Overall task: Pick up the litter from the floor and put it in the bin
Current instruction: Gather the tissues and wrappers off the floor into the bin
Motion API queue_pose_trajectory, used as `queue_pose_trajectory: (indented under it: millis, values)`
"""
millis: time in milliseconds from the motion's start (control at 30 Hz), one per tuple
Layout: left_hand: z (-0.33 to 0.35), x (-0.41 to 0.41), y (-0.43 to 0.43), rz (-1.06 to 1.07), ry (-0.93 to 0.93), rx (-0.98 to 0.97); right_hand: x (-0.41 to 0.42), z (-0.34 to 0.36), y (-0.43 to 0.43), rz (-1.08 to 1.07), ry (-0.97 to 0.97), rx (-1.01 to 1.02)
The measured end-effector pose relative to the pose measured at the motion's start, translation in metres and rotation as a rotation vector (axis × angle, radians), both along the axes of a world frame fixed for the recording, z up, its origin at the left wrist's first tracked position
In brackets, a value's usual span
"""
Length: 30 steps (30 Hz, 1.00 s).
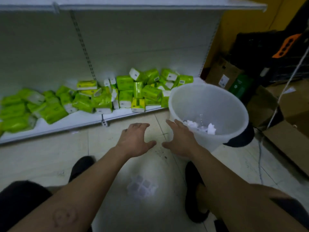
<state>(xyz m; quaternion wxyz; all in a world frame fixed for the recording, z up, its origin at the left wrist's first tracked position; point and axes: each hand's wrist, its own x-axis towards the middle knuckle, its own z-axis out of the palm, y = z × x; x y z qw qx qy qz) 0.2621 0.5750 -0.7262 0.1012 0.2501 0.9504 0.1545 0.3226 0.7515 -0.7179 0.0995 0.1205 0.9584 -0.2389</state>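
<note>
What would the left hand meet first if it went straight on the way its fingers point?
Probably the front edge of the low shelf, or the tissue packs on it; only bare floor lies between. Depth is unclear, so the left hand might pass above the edge.

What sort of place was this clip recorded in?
Most likely a small shop or its stockroom: white retail shelving with slotted uprights, loose green tissue packs heaped on its bottom shelf, and cardboard boxes stacked off to the right.
</note>
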Motion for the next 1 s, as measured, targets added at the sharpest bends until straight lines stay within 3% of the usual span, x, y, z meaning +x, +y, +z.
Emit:
queue_pose_trajectory:
  millis: [133, 600, 833, 1000]
  values:
    - [-0.034, 0.014, -0.031, 0.052, -0.093, -0.013, 0.006, -0.036, -0.022, 0.097, -0.169, 0.092]
    - [-0.196, 0.024, -0.073, 0.097, -0.445, -0.277, 0.01, -0.203, -0.058, 0.066, -0.527, -0.052]
    - [-0.275, 0.023, -0.051, 0.203, -0.536, -0.226, 0.009, -0.281, -0.067, -0.073, -0.564, -0.021]
    - [-0.308, 0.001, -0.029, 0.183, -0.595, -0.062, -0.018, -0.319, -0.051, -0.187, -0.423, 0.011]
